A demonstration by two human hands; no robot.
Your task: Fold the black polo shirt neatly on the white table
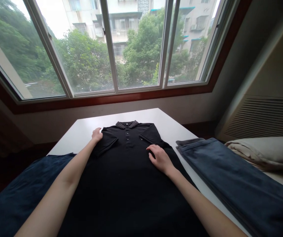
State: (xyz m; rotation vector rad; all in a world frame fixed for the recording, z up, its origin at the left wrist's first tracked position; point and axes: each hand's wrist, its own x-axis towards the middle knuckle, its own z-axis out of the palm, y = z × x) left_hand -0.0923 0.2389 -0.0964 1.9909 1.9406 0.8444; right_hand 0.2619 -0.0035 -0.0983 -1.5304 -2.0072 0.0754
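Observation:
A black short-sleeved polo shirt lies spread out front side up, its grey collar toward the window. Both sleeves are folded inward over the body. At the shirt's left shoulder edge, my left hand has its fingers curled on the fabric; part of the grip is hidden. My right hand rests over the right chest just below the right sleeve, fingers loosely bent and apart, holding nothing. The shirt's lower part runs out of view toward me.
The shirt lies on a white table. Dark blue cloth hangs over its left side. Folded blue-grey trousers lie at the right, beside a beige cloth bundle. A window and a louvred panel stand beyond.

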